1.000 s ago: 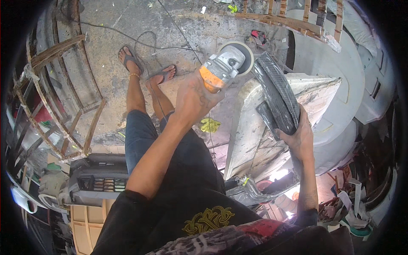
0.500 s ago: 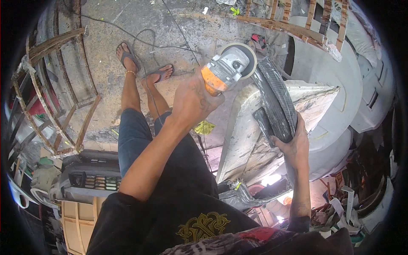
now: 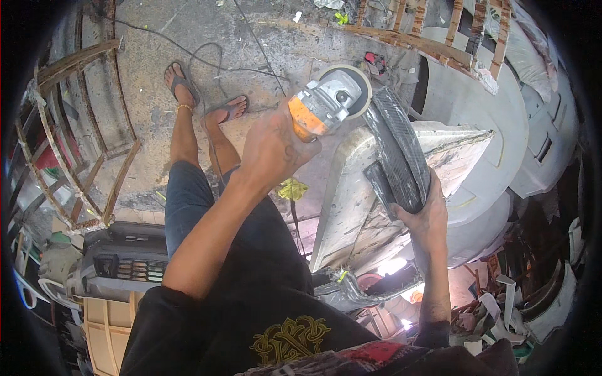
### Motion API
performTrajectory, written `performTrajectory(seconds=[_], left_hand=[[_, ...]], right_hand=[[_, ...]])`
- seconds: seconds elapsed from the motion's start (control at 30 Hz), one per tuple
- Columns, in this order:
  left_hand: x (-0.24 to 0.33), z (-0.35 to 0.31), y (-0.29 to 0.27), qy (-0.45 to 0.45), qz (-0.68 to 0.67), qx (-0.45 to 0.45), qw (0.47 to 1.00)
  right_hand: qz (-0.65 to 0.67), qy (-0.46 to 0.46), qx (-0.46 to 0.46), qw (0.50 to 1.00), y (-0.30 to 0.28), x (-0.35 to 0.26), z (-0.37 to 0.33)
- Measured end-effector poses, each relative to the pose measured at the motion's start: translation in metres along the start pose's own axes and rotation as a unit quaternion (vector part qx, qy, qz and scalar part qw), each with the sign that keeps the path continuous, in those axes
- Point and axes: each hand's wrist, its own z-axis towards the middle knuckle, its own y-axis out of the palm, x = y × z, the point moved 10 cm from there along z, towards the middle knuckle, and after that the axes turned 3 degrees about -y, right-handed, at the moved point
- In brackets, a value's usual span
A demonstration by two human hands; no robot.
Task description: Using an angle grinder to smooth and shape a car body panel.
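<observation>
My left hand (image 3: 271,149) is wrapped round the body of an orange and grey angle grinder (image 3: 327,103). The grinder's round disc (image 3: 362,80) is right at the far end of a curved black part with a carbon-fibre weave (image 3: 404,141); whether they touch I cannot tell. Gripping that part's near end is my right hand (image 3: 430,219), thumb on the near left side and fingers mostly hidden behind it. A shorter dark arm of the part (image 3: 379,185) sticks out at its left. Under the part is a tilted, dirty white panel (image 3: 342,188).
Rusty slatted frames stand at the left (image 3: 122,185) and far right (image 3: 407,39). A cable (image 3: 188,53) trails over the floor near my feet. Large grey panels (image 3: 476,106) lean at right. A dark bumper-like piece (image 3: 128,257) lies at lower left, and scrap (image 3: 501,307) at lower right.
The whole view has shifted slightly, so everything sits a little further left. Both hands keep their grips, and the grinder stays at the part's far end.
</observation>
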Motion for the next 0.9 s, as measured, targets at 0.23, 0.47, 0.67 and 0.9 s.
performTrajectory(seconds=[0.23,0.47,0.67,0.9], left_hand=[[0.003,0.001,-0.002,0.022,-0.027,0.003,0.999],[0.004,0.001,-0.004,0.016,-0.020,0.003,1.000],[0.010,0.000,-0.009,0.039,0.001,0.001,0.999],[-0.001,-0.008,-0.024,0.033,-0.033,0.020,0.999]], right_hand=[[-0.002,-0.006,0.005,1.000,-0.001,-0.003,0.000],[-0.002,0.006,0.001,1.000,0.000,-0.001,0.000],[-0.008,0.011,0.000,1.000,0.000,-0.001,0.000],[-0.006,0.002,0.005,1.000,0.000,-0.002,-0.001]])
